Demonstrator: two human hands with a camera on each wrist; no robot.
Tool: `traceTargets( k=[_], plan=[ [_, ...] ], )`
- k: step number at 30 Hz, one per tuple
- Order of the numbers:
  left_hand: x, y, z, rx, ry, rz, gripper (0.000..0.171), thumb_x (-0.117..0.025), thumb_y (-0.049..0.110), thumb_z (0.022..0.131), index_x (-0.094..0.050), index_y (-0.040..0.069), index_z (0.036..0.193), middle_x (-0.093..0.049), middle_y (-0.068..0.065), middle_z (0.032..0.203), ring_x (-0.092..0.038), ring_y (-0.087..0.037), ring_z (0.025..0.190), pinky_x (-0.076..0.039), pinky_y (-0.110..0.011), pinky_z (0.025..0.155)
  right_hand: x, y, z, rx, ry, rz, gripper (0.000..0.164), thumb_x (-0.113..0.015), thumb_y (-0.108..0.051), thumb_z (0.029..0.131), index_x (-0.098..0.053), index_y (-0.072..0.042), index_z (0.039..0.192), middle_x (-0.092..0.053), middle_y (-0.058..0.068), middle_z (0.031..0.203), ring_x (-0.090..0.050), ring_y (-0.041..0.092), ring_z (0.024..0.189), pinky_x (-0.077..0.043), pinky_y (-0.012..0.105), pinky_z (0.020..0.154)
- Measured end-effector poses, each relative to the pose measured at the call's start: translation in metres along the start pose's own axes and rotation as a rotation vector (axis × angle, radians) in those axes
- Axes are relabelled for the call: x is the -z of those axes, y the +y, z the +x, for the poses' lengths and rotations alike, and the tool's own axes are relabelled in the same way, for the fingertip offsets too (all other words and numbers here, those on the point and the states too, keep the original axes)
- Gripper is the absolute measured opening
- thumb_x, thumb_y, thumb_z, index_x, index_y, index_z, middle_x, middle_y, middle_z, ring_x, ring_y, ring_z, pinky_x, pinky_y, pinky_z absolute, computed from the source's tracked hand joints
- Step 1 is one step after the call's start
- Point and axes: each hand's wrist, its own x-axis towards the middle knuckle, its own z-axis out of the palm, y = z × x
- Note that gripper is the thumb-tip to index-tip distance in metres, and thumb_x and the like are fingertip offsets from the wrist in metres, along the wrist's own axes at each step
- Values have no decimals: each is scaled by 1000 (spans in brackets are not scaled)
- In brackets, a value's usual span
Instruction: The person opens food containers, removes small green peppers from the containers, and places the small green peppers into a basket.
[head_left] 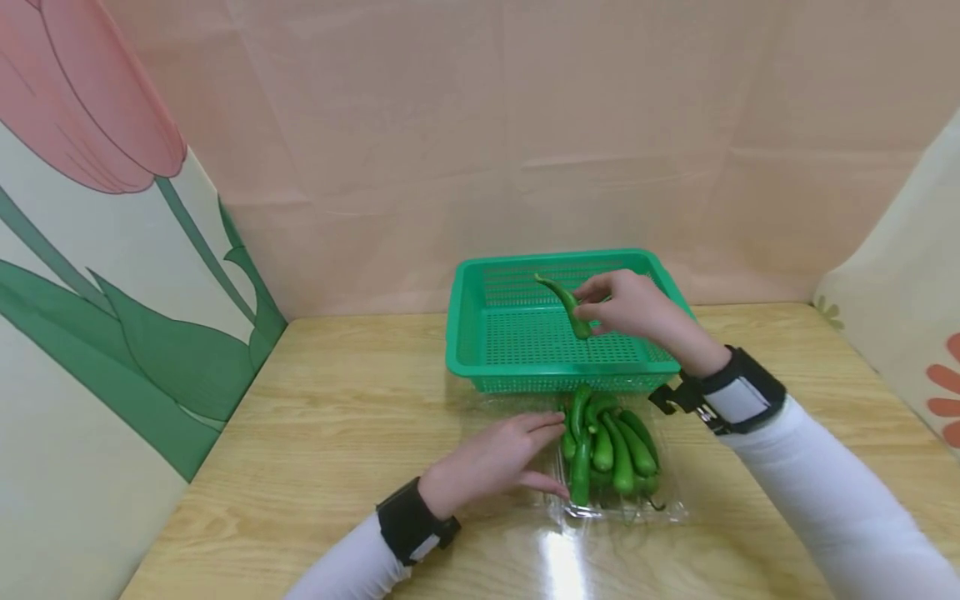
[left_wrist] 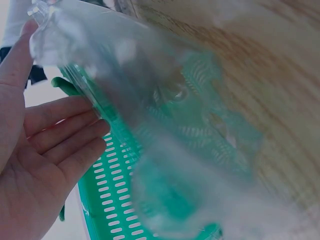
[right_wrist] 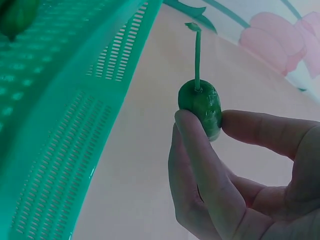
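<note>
A light wood-grain table (head_left: 360, 400) extends either side of the rectangular green perforated-plastic basket (head_left: 551, 370); over it, in the head view, a curved green pepper (head_left: 564, 302) slants, thin tip up-left. The right hand (head_left: 626, 304) pinches it; the left hand (head_left: 495, 458), fingers straight, thumb spread, touches the clear plastic tray (head_left: 600, 512).

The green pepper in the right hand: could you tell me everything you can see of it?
The pepper is green, long and gently curved, with smooth, glossy skin and no cut showing. A thin green stem rises from its blunt end in the right wrist view. In the head view it slants, its narrow end up and leftward, its thicker end lower. The right hand pinches it near the thicker end, clear of the green basket.
</note>
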Motion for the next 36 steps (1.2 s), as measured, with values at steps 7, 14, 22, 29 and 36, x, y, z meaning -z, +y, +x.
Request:
traceTargets(
  k=[7, 14, 22, 29, 36],
  plan=[
    [-1, -1, -1, -3, 8, 2, 85, -55, 67, 78, -52, 2, 132, -50, -15, 140, -52, -21, 126, -39, -21, 107, -1, -12, 24, -7, -33, 62, 44, -60, -21, 92, -52, 0, 130, -58, 23, 126, -70, 24, 87, -61, 32, 74],
    [-2, -1, -1, 3, -4, 8, 85, -52, 68, 79, -52, 2, 133, -48, -15, 141, -51, -21, 127, -39, -20, 107, -8, -25, 47, -2, -47, 107, 42, -60, -18, 92, -53, 1, 129, -57, 24, 127, -69, 25, 88, -60, 32, 75],
    [0, 1, -1, -2, 8, -19, 84, -58, 66, 77, -53, 1, 131, -51, -15, 139, -52, -21, 125, -40, -20, 107, -19, -30, 78, -8, -50, 141, 41, -60, -13, 91, -54, 4, 127, -58, 24, 125, -65, 32, 100, -60, 33, 78],
    [1, 3, -1, 2, -6, -24, 83, -60, 64, 78, -52, 1, 132, -49, -15, 140, -51, -21, 127, -40, -20, 106, -28, -30, 105, -60, -59, 193, 41, -62, -8, 89, -54, 6, 126, -59, 27, 119, -63, 35, 104, -60, 32, 80],
    [1, 4, -1, -3, -5, -26, 84, -59, 65, 78, -52, 1, 132, -50, -16, 140, -52, -21, 126, -40, -19, 106, -33, -30, 125, -119, -47, 166, 40, -65, -7, 87, -55, 5, 124, -60, 24, 118, -64, 34, 103, -60, 34, 82]
  ],
)
